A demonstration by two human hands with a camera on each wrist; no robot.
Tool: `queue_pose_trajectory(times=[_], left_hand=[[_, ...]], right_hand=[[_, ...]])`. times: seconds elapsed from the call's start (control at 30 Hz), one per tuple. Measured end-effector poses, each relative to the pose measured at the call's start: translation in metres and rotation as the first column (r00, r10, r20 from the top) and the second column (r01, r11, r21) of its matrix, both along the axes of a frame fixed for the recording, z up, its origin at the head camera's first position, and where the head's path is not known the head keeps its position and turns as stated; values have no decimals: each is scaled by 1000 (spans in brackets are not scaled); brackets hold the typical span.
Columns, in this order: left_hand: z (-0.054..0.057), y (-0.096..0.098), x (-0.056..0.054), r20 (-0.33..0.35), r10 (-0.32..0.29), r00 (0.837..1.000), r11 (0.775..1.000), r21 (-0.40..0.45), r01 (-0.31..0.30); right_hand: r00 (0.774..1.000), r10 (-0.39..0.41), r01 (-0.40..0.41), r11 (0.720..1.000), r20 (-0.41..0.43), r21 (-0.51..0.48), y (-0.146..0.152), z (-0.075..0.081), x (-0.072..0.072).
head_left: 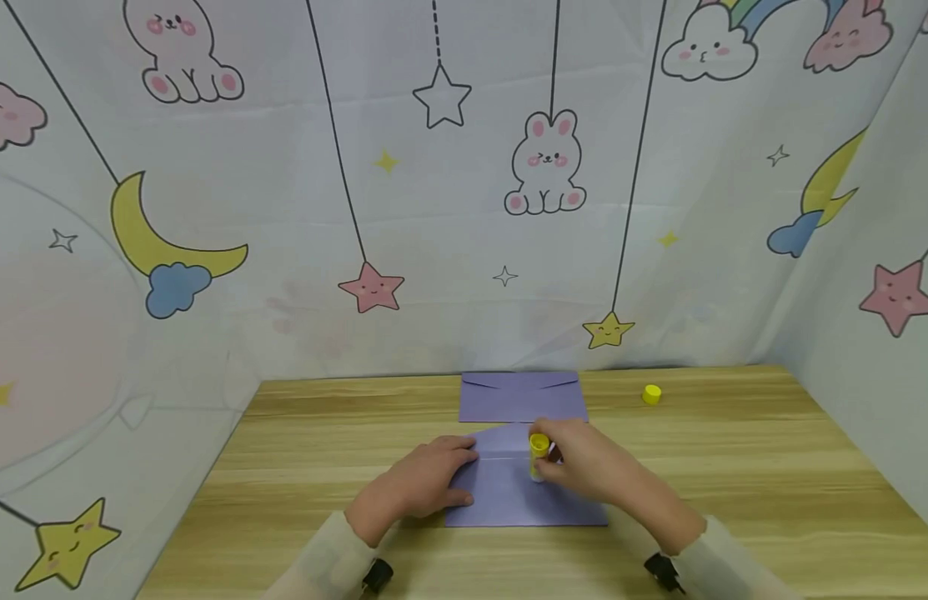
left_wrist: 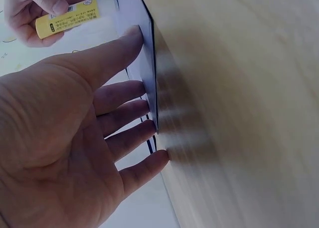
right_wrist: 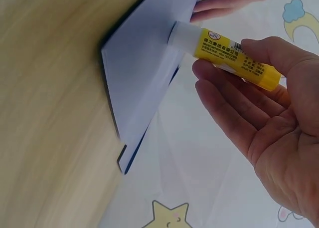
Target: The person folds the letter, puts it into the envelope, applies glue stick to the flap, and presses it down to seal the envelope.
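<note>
A purple envelope (head_left: 501, 500) lies on the table in the head view, its flap unfolded toward the far side. My left hand (head_left: 428, 479) rests on its left side, fingers extended; in the left wrist view the thumb and fingertips press along its edge. With thumb and fingers my right hand (head_left: 584, 458) pinches a yellow glue stick (right_wrist: 234, 56). The glue stick is upside down, its white end against the envelope's surface just below the flap crease.
Behind the open envelope lies a second purple envelope (head_left: 519, 400), near the table's back edge. A yellow cap (head_left: 652, 394) stands at the back right. The wooden table (head_left: 771, 483) meets a white cloth backdrop (head_left: 464, 217) with cartoon prints.
</note>
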State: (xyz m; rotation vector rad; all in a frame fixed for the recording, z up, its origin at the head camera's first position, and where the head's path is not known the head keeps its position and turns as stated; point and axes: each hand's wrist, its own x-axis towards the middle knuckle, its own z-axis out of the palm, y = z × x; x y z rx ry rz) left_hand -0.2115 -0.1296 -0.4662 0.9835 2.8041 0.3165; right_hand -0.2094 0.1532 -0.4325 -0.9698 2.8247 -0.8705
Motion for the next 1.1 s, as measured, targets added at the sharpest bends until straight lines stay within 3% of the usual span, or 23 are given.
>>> queue_pose_trajectory(times=[0.13,0.3,0.47,0.7,0.87,0.97,1.1], left_hand=[[1,1,-1,1,6,1000,1000,6,-6],[1,3,-4,14,5,1000,1000,12,-5],[1,5,-8,3,-6,1000,1000,23,6],[2,8,-10,-39,-8,999,999,47,10],[6,11,-11,-59,5,998,981,196,7],[9,14,-14,-28,25,999,933,361,-13],[12,21,-16,69,67,995,828,553,-94]], right_hand=[[999,-38,39,999,30,-34,8,6,2],[995,-76,84,984,60,-156,16,11,2],[981,-86,140,931,172,-337,22,13,-2],[929,-54,267,784,367,-560,25,14,-10],[872,-6,374,652,489,-659,25,15,-14],[852,44,405,575,522,-711,22,16,-15],[827,112,445,469,551,-763,16,15,-16]])
